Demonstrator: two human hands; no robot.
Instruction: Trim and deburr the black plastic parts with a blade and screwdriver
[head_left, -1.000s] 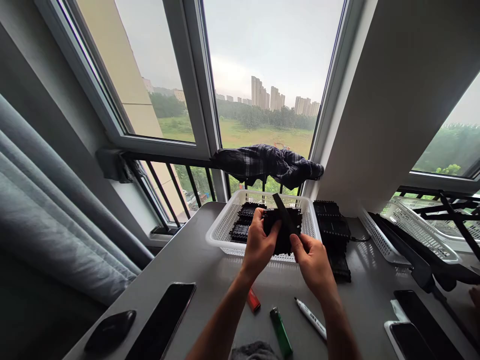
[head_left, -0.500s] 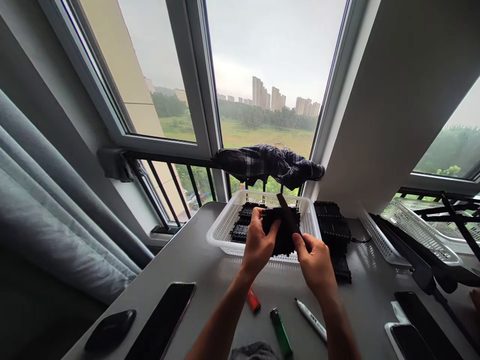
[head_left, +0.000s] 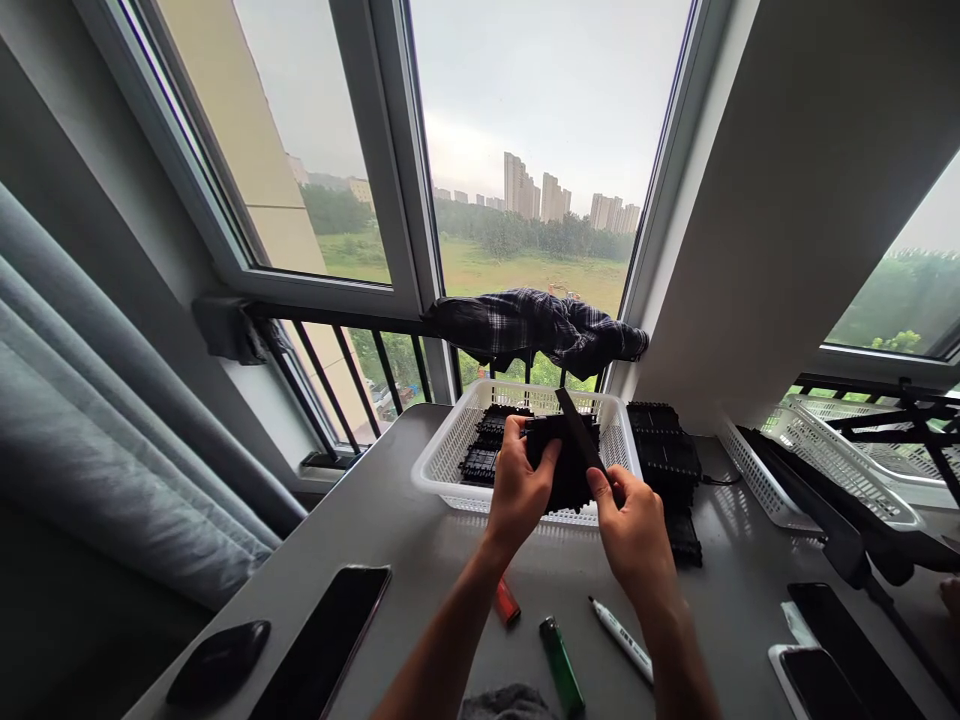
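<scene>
My left hand [head_left: 523, 475] is closed on a black plastic panel with toothed edges [head_left: 564, 492], its thumb lying across the front face. A flat, dark strip [head_left: 577, 428] slants over the panel, and my right hand [head_left: 630, 510] pinches its lower end between thumb and fingers. The strip appears to touch the panel's face. Both hands are above the near side of a white plastic basket [head_left: 450, 480], in which several similar black panels [head_left: 480, 455] lie. More toothed black panels [head_left: 664, 450] are stacked just right of the basket.
On the grey table [head_left: 420, 590] lie a red lighter [head_left: 506, 602], a green lighter [head_left: 561, 665], a marker [head_left: 621, 638], a phone [head_left: 326, 640] and a mouse [head_left: 220, 663]. More baskets [head_left: 780, 490] and phones [head_left: 814, 685] are at the right. Plaid cloth [head_left: 536, 325] hangs on the window railing.
The dark strip and my right hand have shifted very slightly to the right across the panel. My left hand keeps its grip almost in place.
</scene>
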